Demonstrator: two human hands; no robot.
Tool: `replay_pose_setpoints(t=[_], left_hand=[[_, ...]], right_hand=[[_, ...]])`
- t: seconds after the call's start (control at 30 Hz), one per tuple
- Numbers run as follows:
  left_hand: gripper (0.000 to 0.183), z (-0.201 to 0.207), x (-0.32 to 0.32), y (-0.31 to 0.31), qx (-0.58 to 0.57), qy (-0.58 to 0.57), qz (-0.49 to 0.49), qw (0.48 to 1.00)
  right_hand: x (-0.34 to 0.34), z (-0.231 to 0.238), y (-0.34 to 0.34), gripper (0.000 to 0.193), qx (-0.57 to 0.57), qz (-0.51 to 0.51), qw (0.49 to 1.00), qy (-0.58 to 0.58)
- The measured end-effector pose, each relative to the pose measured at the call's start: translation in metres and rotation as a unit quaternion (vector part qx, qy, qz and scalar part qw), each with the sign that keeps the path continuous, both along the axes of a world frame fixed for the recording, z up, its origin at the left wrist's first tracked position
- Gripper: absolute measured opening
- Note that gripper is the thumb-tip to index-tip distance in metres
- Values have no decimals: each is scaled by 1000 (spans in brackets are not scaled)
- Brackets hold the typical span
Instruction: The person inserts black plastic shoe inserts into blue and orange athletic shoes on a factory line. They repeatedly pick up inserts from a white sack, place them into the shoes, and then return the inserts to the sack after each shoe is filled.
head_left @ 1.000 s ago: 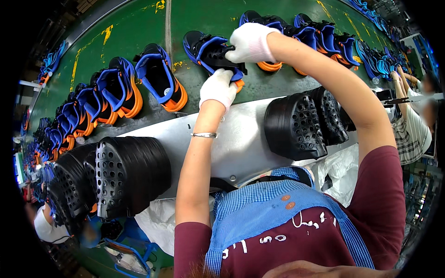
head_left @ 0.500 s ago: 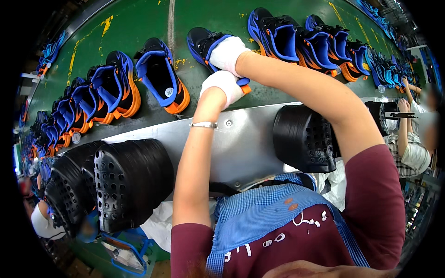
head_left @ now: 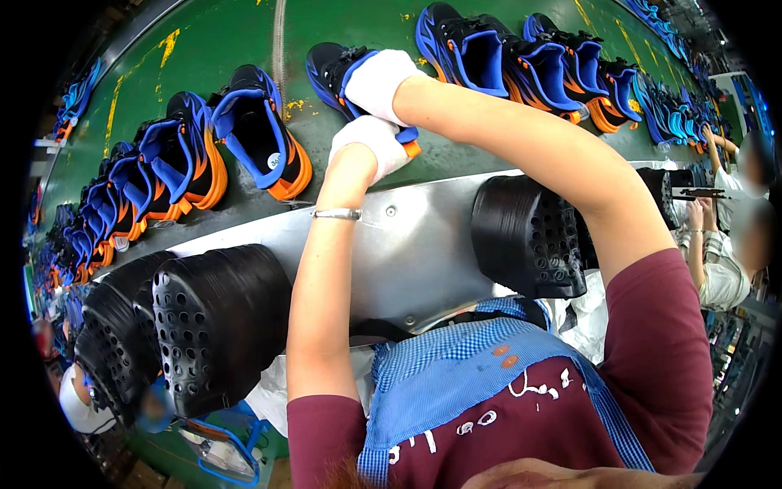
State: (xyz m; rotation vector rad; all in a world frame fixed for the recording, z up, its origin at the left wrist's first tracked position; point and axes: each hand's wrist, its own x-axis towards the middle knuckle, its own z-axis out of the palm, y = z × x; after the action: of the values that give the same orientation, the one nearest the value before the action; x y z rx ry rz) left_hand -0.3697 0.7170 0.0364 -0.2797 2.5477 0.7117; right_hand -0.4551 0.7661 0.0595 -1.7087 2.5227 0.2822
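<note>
Both my hands wear white gloves and are closed around one black and blue sneaker with an orange heel tab, lying on the green surface in front of me. My left hand grips it at the heel end, where the blue collar and orange tab poke out beside the glove. Farther up, my right hand is curled over the shoe's opening and hides most of it. The fingertips of both hands are out of sight. Left of my hands stands a matching sneaker, its blue-lined opening facing me and a round white sticker inside.
More matching sneakers line the green surface, to the left and the right. A metal ledge runs along the near side. Perforated black blocks stand at its left and right. Co-workers are at far right.
The sneakers and both my hands have shifted left in the picture, a little more than the metal ledge has. My hold on the sneaker looks the same.
</note>
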Motion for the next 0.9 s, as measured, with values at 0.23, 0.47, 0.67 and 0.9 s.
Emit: replay_pose_setpoints(t=[0.23, 0.47, 0.67, 0.9], left_hand=[[46, -12, 3, 6, 2, 45, 24, 999], [42, -1, 30, 15, -3, 106, 40, 994], [43, 11, 62, -4, -150, 176, 84, 969], [47, 38, 96, 43, -270, 318, 93, 904]], right_hand=[[-7, 7, 12, 29, 11, -20, 999, -36], [39, 102, 153, 33, -115, 26, 982, -146], [97, 141, 314, 37, -170, -80, 973, -136], [133, 108, 362, 55, -186, -78, 979, -33]])
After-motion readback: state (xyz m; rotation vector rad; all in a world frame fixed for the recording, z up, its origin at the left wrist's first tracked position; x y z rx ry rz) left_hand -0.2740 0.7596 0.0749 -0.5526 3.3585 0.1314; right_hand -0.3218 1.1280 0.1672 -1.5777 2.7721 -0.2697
